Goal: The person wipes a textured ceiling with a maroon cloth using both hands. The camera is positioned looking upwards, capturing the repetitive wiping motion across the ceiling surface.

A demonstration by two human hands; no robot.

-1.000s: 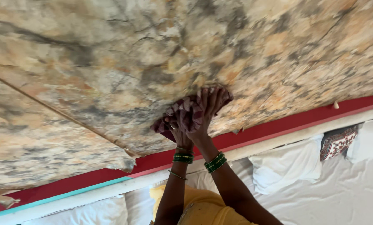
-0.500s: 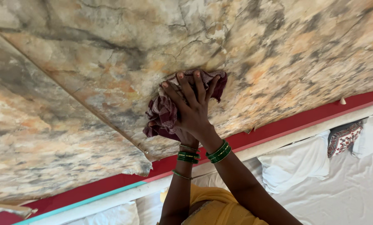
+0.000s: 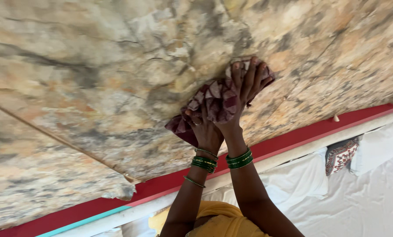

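While both arms reach up, a wide marbled wall (image 3: pixel 95 87) in tan and grey fills most of the view, with a red band (image 3: pixel 293 134) along its edge and white pillows (image 3: pixel 302 180) beyond. Pressed flat against the wall sits a maroon checked cloth (image 3: pixel 214 103). Over it, the right hand (image 3: pixel 245 92) spreads its fingers (image 3: pixel 249 72), holding the cloth down by pressure, while the left hand (image 3: pixel 205 131) curls around the lower bunch. Wiping well here likely calls for even pressure and a flat cloth. Green bangles (image 3: pixel 239 159) ring both wrists.
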